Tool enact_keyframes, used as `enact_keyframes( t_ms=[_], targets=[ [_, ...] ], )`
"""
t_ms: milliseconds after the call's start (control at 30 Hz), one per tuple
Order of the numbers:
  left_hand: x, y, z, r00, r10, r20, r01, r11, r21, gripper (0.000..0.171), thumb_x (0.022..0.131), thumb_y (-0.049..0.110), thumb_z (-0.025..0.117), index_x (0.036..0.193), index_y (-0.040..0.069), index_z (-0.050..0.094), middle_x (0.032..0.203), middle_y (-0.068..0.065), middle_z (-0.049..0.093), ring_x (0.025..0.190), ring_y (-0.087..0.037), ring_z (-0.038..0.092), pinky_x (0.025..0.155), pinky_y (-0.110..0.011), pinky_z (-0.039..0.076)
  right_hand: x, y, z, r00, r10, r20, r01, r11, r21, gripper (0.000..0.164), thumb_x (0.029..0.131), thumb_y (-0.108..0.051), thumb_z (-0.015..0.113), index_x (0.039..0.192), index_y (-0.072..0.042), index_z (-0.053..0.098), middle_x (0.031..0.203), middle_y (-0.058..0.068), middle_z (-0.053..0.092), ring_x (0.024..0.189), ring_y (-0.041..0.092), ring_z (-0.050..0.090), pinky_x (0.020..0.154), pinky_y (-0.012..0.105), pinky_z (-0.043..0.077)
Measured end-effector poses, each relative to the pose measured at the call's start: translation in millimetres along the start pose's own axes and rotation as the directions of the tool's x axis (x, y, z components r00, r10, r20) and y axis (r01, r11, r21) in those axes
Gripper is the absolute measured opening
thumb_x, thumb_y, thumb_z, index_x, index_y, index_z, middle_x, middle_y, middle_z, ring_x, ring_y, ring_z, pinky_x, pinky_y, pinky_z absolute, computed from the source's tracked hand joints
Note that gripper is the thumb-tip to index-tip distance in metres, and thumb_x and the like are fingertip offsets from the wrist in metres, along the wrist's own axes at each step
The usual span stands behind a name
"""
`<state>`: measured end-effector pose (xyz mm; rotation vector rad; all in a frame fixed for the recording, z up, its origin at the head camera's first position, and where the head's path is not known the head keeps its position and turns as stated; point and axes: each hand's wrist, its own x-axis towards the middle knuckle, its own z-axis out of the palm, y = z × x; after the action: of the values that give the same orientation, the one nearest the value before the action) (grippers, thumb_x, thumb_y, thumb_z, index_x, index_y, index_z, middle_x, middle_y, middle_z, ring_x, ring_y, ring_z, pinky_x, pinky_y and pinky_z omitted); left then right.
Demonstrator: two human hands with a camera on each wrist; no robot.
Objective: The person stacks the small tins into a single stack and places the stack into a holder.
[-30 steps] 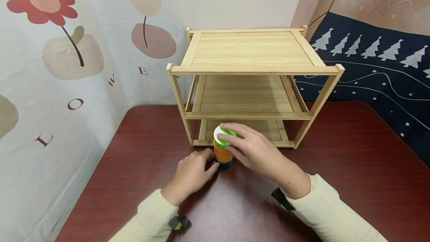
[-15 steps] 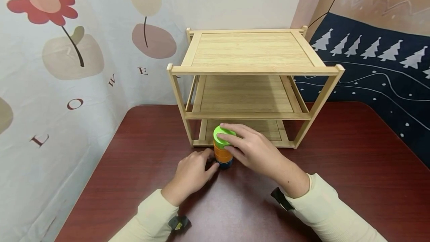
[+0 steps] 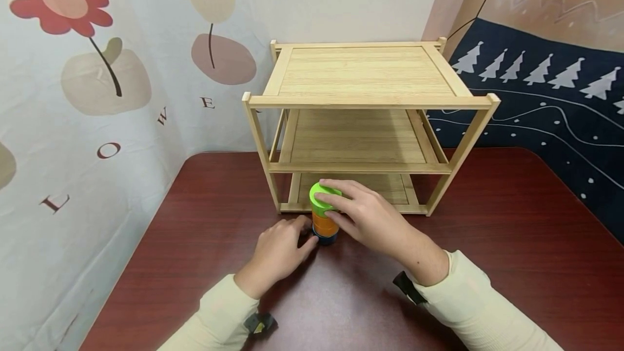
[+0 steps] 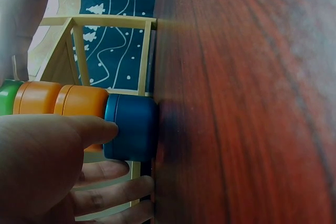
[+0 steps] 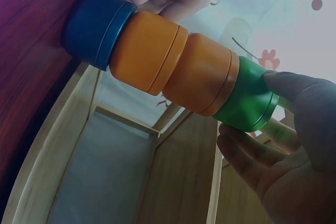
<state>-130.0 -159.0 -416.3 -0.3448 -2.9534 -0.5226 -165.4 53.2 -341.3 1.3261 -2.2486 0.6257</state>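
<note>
A stack of small round tins stands on the table: a blue tin (image 4: 135,129) at the bottom, an orange tin (image 5: 146,53) and another orange tin (image 5: 199,74) above it, and a green tin (image 5: 242,98) on top. My left hand (image 3: 278,251) holds the blue tin low down, its thumb on the near side in the left wrist view. With thumb and fingers, my right hand (image 3: 372,218) grips the green tin from the right. The stack is slightly out of line, the orange tins sitting a little off the blue one's middle.
Right behind the stack stands a wooden shelf (image 3: 361,168) with three levels. The dark red tabletop (image 3: 214,194) spreads out on both sides. Printed cloths with flowers (image 3: 65,1) and white trees (image 3: 536,72) hang behind the table.
The orange tins have shifted slightly to the right over the blue one. The glare on the green tin's top has gone. Both hands stay nearly where they were.
</note>
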Motion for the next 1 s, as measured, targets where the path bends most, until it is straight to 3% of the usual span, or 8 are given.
enact_keyframes(
  t_ms=[433,1000],
  targets=[
    [0.6,0.0,0.2,1.0,0.001,0.003,-0.001,1.0,0.004,0.033,0.092,0.043,0.07,0.114,0.018,0.068,0.103,0.003,0.074,0.092,-0.022,0.069,0.066,-0.045,0.055,-0.5,1.3,1.1,0.999,0.028,0.018,-0.028,1.0,0.004,0.042,0.089,-0.012,0.076,0.13,-0.013,0.066,0.136,0.013,0.061,0.121,0.027,0.063,0.093,0.039,0.055],
    [-0.3,1.0,-0.9,1.0,-0.008,0.008,0.008,1.0,0.004,0.033,0.092,0.043,0.069,0.114,0.018,0.068,0.103,0.002,0.074,0.092,-0.022,0.069,0.068,-0.046,0.055,-1.7,1.0,0.8,1.0,0.007,0.001,-0.007,1.0,-0.009,0.045,0.087,-0.012,0.078,0.13,-0.013,0.066,0.134,0.014,0.062,0.114,0.027,0.067,0.087,0.038,0.057]
  ],
)
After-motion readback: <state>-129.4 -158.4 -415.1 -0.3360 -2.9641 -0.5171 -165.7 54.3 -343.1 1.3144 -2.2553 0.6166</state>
